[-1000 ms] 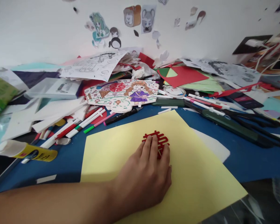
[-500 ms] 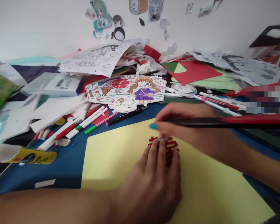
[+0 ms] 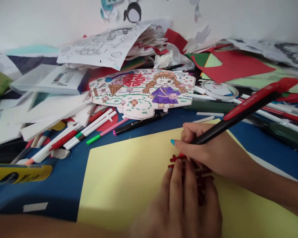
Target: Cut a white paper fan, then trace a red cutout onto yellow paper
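Observation:
My left hand [image 3: 181, 201] lies flat with its fingers spread, pressing a red paper cutout [image 3: 201, 177] onto a pale yellow sheet [image 3: 129, 185]. The fingers and my right hand hide most of the cutout, and its top edge shows at the fingertips. My right hand [image 3: 208, 148] is shut on a thick black and red marker pen [image 3: 245, 114], just above the cutout. The pen's tip is hidden behind my fingers. The pen slants up and away to the right.
A blue mat [image 3: 47, 201] lies under the yellow sheet. Beyond it are several felt-tip pens [image 3: 84, 127], a black marker [image 3: 139, 124], a coloured drawing of a girl [image 3: 141, 92], a yellow glue stick [image 3: 20, 173], and heaped paper against a white wall.
My right hand has come in from the right with the pen, now tilted upward and closer to the cutout. The view has shifted down and closer. My left hand stays on the cutout.

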`<state>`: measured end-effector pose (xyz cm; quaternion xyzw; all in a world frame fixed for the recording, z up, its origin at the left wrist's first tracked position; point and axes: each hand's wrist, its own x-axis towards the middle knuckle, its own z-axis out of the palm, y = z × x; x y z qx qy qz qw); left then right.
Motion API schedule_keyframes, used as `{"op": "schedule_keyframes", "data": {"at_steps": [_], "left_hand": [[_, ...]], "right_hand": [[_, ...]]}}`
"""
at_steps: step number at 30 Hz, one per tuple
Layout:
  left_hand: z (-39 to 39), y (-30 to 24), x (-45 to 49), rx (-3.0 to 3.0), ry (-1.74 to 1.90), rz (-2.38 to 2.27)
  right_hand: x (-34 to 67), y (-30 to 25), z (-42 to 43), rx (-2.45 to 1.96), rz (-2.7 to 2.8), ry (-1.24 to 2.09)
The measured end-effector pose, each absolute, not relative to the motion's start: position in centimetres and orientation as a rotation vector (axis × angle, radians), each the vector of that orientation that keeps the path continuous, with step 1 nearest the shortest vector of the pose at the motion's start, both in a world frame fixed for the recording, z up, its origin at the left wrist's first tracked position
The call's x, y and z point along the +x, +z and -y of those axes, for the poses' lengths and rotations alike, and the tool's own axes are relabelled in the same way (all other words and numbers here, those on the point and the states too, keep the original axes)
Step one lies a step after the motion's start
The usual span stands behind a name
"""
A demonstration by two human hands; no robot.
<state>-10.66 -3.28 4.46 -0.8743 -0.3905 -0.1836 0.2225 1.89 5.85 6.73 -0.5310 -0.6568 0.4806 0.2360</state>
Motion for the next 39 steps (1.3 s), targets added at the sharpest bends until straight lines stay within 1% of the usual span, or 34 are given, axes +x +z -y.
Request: {"op": "schedule_keyframes", "data": {"at_steps": [15, 26, 39], "left_hand": [[3.30, 4.06, -10.85, -2.398, -0.406, 1.065], [3.32, 3.89, -10.89, -2.392, -0.405, 1.063], [3.47, 3.94, -10.83, -2.393, -0.399, 1.075]], "right_hand": [[1.57, 6.04, -5.97, -1.492, 1.771, 1.362], [1.64, 6.01, -5.92, -1.454, 1.724, 1.332], [1.85, 6.16, -5.83, -1.470, 1.884, 1.179]]}}
